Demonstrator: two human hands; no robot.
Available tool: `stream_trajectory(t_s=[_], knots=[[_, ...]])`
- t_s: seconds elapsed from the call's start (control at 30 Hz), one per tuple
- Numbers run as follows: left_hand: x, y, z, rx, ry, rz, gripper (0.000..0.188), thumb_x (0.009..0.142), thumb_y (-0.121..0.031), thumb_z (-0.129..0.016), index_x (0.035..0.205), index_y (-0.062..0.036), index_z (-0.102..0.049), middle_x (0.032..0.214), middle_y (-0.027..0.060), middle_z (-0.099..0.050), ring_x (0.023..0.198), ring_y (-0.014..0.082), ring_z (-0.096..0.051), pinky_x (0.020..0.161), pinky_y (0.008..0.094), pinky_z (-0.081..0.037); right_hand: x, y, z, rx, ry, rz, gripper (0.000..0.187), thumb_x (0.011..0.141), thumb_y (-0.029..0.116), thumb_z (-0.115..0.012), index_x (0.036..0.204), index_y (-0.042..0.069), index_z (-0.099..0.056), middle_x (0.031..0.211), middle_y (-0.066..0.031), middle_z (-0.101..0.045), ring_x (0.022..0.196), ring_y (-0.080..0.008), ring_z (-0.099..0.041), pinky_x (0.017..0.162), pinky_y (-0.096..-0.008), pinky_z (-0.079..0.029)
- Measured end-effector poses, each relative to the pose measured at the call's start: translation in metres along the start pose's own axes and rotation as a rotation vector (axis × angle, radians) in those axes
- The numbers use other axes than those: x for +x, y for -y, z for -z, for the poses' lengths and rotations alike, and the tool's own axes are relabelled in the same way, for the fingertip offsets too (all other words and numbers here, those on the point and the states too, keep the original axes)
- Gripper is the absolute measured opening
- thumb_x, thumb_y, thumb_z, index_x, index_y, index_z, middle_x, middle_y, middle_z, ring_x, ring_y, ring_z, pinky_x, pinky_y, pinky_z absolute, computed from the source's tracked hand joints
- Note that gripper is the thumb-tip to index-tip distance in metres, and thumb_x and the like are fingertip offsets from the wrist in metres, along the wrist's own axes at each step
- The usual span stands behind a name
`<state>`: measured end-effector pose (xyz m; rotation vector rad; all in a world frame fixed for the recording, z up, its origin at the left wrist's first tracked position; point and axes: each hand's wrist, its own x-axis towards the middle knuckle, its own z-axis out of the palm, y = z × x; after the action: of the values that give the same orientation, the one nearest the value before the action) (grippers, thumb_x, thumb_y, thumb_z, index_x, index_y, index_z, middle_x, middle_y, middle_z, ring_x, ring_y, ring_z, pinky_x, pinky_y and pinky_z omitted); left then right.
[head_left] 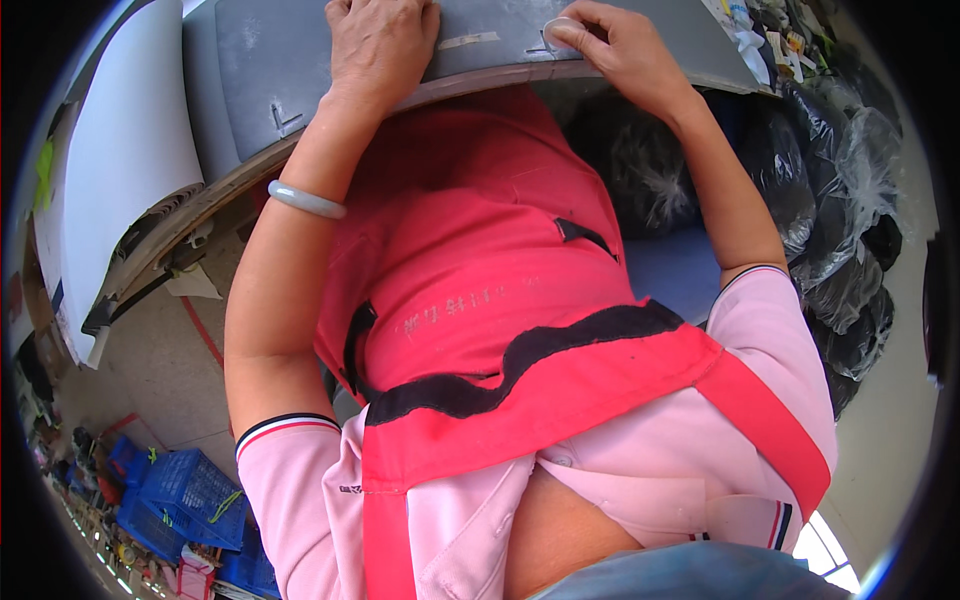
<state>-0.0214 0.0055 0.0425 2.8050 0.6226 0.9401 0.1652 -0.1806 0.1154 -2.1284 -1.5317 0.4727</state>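
Pale rounded piece (pixel 566 33), at the near edge of the grey-topped desk (pixel 300 60), toward its right-hand end. The piece lies at the thumb and forefinger of the right hand (pixel 622 50), on their left side; this grip is drawn together on the piece, with little gap between the digits. The piece looks nearly round, so its long axis cannot be told with certainty; whether it touches the desk or is held just above it is also unclear. An angular, L-shaped mark (pixel 540 50) lies on the desk just beside it, to the left. The right hand is the nearer; the left hand (pixel 383 45) is well apart from the piece, back upward, over the near part of the desk. Its fingertips are cut off by the picture's upper border, so how far its grip is open, and whether it has hold of anything, cannot be told. Between the hands, a tan strip (pixel 468 40) lies along the near edge; a second L-shaped mark (pixel 285 120) lies toward the near left corner. Writing: a row of faded, pale characters crosses the red apron (pixel 480 250), and small dark characters show beside the pink sleeve (pixel 290 480); no brand label can be made out on the piece.
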Motion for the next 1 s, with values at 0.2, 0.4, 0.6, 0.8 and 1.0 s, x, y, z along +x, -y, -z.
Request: stream_trajectory(t_s=[0.2, 0.4, 0.6, 0.8, 1.0], knots=[[0.0, -0.001, 0.001, -0.007, 0.015, -0.002, 0.01, 0.093, -0.019, -0.063, 0.096, -0.0097, -0.062, 0.098, 0.0123, -0.059, 0.1, 0.0324, -0.057, 0.09, 0.048, -0.041, -0.003, 0.006, -0.023, 0.281, -0.18, -0.197, 0.016, 0.092, 0.015, -0.066, 0.1, 0.001, -0.065, 0.071, -0.0043, -0.063, 0.059, -0.0111, -0.059, 0.055, -0.0295, -0.048], [0.0, 0.0, 0.002, 0.003, 0.214, 0.111, 0.022, 0.096, -0.025, -0.059, 0.11, -0.0092, -0.065, 0.113, 0.0143, -0.063, 0.115, 0.0341, -0.057, 0.1, 0.0542, -0.04, 0.016, -0.001, 0.013, 0.216, 0.257, -0.299, 0.016, 0.092, 0.017, -0.067, 0.1, 0.003, -0.066, 0.073, -0.0025, -0.064, 0.059, -0.0088, -0.059, 0.054, -0.0266, -0.05], [-0.001, 0.003, 0.001, 0.007, 0.042, 0.014, 0.022, 0.098, -0.026, -0.062, 0.117, -0.0151, -0.067, 0.123, 0.0058, -0.063, 0.121, 0.029, -0.057, 0.104, 0.0544, -0.037, 0.084, -0.02, 0.005, 0.301, -0.104, -0.114, 0.019, 0.095, 0.021, -0.068, 0.094, 0.002, -0.071, 0.074, -0.0006, -0.065, 0.065, -0.0088, -0.06, 0.06, -0.0274, -0.05], [-0.002, -0.003, 0.001, 0.039, 0.204, 0.117, 0.038, 0.104, -0.028, -0.054, 0.141, -0.0188, -0.059, 0.149, 0.0093, -0.051, 0.146, 0.0347, -0.039, 0.116, 0.0744, -0.019, 0.163, -0.052, -0.009, 0.122, -0.26, 0.04, 0.024, 0.095, 0.022, -0.062, 0.092, -0.001, -0.071, 0.077, -0.0136, -0.07, 0.07, -0.0222, -0.065, 0.068, -0.0365, -0.051], [-0.001, -0.004, 0.001, 0.033, 0.209, 0.124, 0.038, 0.103, -0.027, -0.055, 0.14, -0.0175, -0.059, 0.149, 0.01, -0.051, 0.146, 0.0352, -0.039, 0.116, 0.0749, -0.02, 0.193, -0.067, -0.016, -0.083, -0.301, 0.274, 0.023, 0.093, 0.021, -0.063, 0.089, 0.0, -0.07, 0.083, -0.0191, -0.071, 0.076, -0.0337, -0.068, 0.073, -0.0425, -0.052]])
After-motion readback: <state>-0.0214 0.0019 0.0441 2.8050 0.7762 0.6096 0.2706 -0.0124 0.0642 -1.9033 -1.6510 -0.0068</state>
